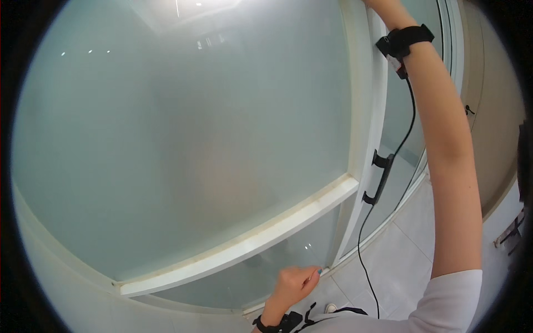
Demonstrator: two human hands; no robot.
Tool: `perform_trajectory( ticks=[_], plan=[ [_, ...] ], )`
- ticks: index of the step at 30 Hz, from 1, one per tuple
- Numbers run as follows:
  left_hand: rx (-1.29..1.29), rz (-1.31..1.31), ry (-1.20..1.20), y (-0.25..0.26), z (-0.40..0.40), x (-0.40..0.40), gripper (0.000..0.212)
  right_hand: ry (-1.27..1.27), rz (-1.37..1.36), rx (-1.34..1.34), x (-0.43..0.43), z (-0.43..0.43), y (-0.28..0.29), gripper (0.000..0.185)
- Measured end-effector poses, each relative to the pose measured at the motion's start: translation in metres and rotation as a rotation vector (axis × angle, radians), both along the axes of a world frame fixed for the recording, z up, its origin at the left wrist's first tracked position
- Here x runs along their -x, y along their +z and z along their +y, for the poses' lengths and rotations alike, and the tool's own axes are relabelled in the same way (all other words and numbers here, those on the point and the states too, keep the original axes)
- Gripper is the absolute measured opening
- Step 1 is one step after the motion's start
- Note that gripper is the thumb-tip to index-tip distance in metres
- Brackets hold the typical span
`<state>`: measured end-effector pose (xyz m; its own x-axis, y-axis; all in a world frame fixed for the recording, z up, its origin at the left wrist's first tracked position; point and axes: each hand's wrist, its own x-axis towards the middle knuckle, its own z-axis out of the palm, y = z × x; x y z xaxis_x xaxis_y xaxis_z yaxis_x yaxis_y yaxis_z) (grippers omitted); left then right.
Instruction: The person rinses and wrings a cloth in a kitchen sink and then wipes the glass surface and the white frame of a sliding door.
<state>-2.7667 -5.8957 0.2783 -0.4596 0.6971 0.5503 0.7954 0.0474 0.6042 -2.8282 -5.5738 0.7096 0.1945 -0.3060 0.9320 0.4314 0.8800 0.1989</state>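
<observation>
My left hand [295, 285] is curled closed low in the view, with no object visible in it. It is in front of the lower glass panel [266, 266], near the floor; touch cannot be told. A blue spot shows on a fingertip. My right arm [449, 145] reaches up along the right side, and its hand is beyond the top edge, out of view. A black strap with a small device [402, 45] is around that wrist, and a black cable [412, 108] runs down from it. A large frosted glass panel [200, 137] in a white frame [250, 241] fills the left and middle.
A black handle-like fitting [383, 179] is beside the white upright, with the cable passing along it. Pale floor tiles [387, 258] and a shoe [331, 308] show below. A beige door [495, 125] with a dark handle [469, 110] stands at the right.
</observation>
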Motion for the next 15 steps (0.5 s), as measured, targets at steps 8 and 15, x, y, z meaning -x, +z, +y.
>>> perform_trajectory(
  ticks=[8, 15],
  plan=[
    [-0.049, 0.032, -0.119, 0.007, 0.027, -0.006, 0.007, -0.006, -0.022, -0.147, 0.006, 0.016, -0.050, 0.033],
    [-0.054, 0.047, -0.204, 0.010, 0.037, -0.011, 0.008, 0.001, -0.086, -0.116, 0.001, 0.007, -0.131, 0.030]
  ],
)
